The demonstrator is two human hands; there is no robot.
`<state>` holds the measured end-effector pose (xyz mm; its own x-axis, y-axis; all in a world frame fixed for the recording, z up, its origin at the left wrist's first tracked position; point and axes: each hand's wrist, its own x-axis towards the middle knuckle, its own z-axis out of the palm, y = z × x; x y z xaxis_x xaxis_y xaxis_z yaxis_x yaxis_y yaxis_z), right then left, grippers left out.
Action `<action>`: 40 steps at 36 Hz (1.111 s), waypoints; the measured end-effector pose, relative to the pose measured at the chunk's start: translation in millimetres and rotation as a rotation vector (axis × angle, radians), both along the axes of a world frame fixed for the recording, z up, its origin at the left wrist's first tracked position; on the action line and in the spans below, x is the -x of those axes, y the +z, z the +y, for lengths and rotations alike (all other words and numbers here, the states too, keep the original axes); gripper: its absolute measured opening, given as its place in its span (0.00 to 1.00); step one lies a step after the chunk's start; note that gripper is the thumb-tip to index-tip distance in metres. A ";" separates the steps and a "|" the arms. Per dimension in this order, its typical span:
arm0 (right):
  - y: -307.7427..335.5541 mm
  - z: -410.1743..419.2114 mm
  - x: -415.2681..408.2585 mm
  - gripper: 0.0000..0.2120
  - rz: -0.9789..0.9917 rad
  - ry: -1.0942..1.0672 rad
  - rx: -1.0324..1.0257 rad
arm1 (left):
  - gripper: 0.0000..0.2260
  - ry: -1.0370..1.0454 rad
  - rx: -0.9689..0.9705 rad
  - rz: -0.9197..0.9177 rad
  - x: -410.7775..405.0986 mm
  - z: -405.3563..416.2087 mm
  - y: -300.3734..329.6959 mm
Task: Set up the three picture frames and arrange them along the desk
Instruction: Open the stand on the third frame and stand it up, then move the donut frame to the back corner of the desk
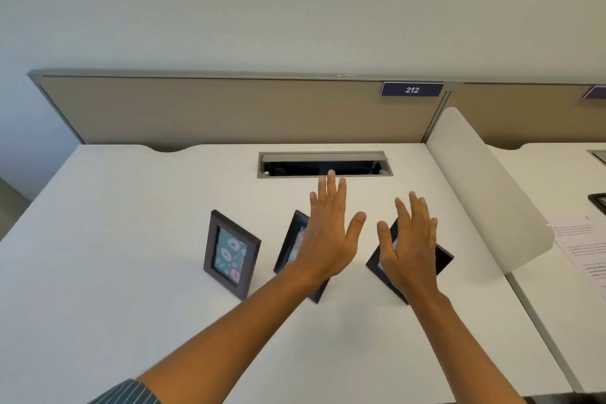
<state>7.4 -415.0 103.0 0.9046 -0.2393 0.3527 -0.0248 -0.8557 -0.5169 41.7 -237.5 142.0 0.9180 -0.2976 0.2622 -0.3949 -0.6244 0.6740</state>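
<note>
Three small dark picture frames stand in a row on the white desk (131,272). The left frame (230,254) stands upright and shows a teal floral print. The middle frame (292,241) is largely hidden behind my left hand (329,229), which hovers over it with fingers spread and nothing held. The right frame (441,257) is mostly covered by my right hand (410,243), also flat and open above it. Whether either hand touches its frame I cannot tell.
An open cable tray (324,165) is cut into the desk just beyond my fingertips. A beige partition (229,111) with a "212" label (412,89) backs the desk. A white curved divider (485,193) borders the right side, with papers (583,246) on the neighbouring desk.
</note>
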 end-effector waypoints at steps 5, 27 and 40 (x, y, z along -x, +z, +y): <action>6.2 33.6 -11.6 0.32 -0.002 0.090 0.051 | 0.32 0.053 -0.009 -0.003 -8.8 54.5 4.7; 1.1 202.6 -16.2 0.28 0.383 0.393 -0.553 | 0.33 0.532 0.381 0.664 -11.4 263.2 -52.5; -33.1 242.3 -15.9 0.30 0.663 0.159 -1.046 | 0.27 0.429 0.462 0.822 -16.2 280.5 -66.3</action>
<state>23.3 -172.7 69.9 0.8797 -0.0017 -0.4755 -0.4747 -0.0596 -0.8781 57.9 42.9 75.7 0.8704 0.0669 -0.4878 0.4899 -0.2162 0.8445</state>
